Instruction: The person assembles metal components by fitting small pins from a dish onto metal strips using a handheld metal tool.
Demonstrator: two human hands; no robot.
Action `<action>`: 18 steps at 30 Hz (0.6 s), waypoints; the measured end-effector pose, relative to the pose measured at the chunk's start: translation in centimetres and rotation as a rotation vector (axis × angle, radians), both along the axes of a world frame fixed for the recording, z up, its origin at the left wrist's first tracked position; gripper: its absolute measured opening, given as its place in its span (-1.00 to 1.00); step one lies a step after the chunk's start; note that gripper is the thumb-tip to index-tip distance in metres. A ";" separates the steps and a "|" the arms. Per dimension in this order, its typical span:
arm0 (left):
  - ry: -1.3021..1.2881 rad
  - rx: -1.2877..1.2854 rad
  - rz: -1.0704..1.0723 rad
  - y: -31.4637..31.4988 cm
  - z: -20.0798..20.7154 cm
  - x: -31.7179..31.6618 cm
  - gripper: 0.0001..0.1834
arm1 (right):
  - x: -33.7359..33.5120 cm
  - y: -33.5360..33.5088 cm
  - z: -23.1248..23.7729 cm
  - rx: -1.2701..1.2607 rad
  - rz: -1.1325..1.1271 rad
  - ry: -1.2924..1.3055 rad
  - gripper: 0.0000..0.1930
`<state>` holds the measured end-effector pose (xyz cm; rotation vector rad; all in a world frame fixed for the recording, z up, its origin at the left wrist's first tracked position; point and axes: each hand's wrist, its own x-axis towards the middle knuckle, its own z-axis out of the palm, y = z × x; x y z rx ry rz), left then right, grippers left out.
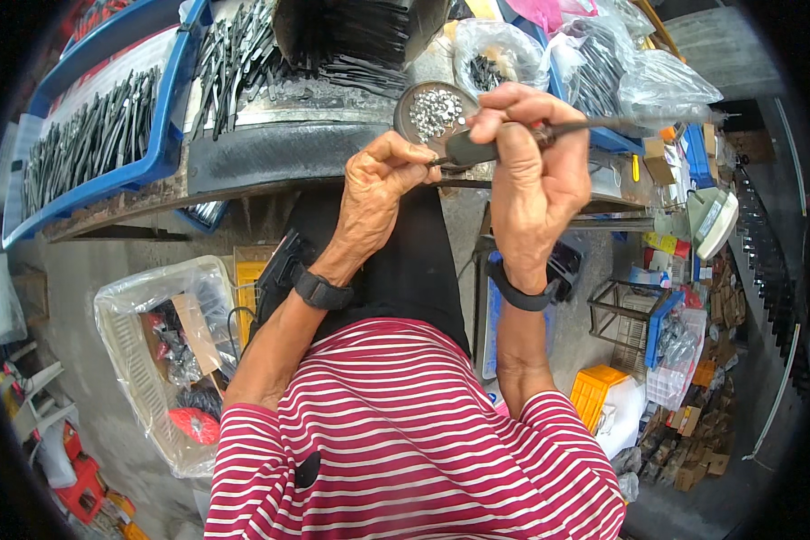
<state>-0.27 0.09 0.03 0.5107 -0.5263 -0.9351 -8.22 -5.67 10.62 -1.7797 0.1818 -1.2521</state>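
**Steady and in line**

I'd brace the left hand, fingertips pinched on a thin dark piece by the surface's near edge; the right hand clasps a dark, blunt-bodied tool, best held straight. Beyond sits a round brown dish of tiny silvery pieces.

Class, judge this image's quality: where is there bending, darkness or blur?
Head view: the workbench's wooden edge bows, a fisheye effect; head view: black fills the corners; head view: the dark shaft at the right hand looks smeared toward its far end, perhaps by motion.
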 end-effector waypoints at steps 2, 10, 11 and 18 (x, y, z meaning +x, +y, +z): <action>-0.013 0.039 -0.012 0.0 0.1 0.1 -0.93 | -0.7 -0.1 0.2 0.009 -0.038 -0.021 -0.90; -0.001 0.035 -0.034 0.0 0.1 0.1 -0.91 | -1.8 0.7 4.0 -0.238 0.030 -0.277 -0.91; -0.017 0.036 -0.034 0.0 0.1 0.1 -0.91 | -1.1 0.4 1.7 -0.162 -0.002 -0.086 -0.91; -0.044 0.069 -0.015 -0.3 0.5 0.4 -0.90 | -0.9 -1.2 -1.3 0.209 -0.130 -0.197 -0.93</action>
